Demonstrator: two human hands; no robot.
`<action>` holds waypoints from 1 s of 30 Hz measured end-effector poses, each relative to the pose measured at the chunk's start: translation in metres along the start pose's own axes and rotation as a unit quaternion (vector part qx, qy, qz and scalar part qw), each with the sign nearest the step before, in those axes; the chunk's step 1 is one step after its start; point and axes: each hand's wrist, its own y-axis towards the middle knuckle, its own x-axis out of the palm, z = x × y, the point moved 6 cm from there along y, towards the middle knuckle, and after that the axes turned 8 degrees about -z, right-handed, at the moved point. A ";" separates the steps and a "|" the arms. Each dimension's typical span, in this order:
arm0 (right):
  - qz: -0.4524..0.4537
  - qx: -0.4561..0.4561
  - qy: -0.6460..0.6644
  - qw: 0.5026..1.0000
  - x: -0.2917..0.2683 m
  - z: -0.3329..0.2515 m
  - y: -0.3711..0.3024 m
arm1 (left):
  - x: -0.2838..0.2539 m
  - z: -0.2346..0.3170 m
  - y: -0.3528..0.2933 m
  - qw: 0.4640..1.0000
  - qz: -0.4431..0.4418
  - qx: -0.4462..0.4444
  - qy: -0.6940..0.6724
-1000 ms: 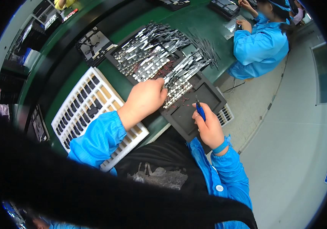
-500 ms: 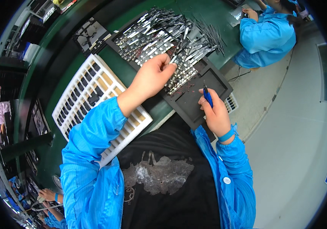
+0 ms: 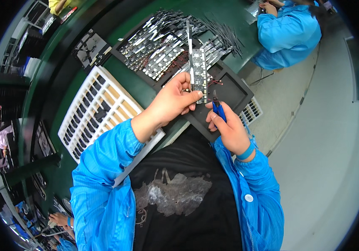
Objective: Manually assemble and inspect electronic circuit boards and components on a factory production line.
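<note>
On the green desk [image 3: 144,85] lie a white slotted tray [image 3: 96,111] and a dark tray [image 3: 234,94]. Above the dark tray, the left hand [image 3: 173,100] pinches a narrow circuit board strip [image 3: 198,69] upright. The right hand [image 3: 225,125] is wrapped around blue-handled cutters [image 3: 218,108], tips near the strip's lower end.

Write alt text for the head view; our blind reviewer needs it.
The left hand holds a narrow circuit board strip upright while the right hand brings blue-handled cutters to it, above a black tray on a green bench.
</note>
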 end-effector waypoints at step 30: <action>0.116 -0.100 -0.352 0.923 -0.004 -0.031 -0.009 | 0.013 -0.018 -0.001 0.995 0.045 0.087 -0.011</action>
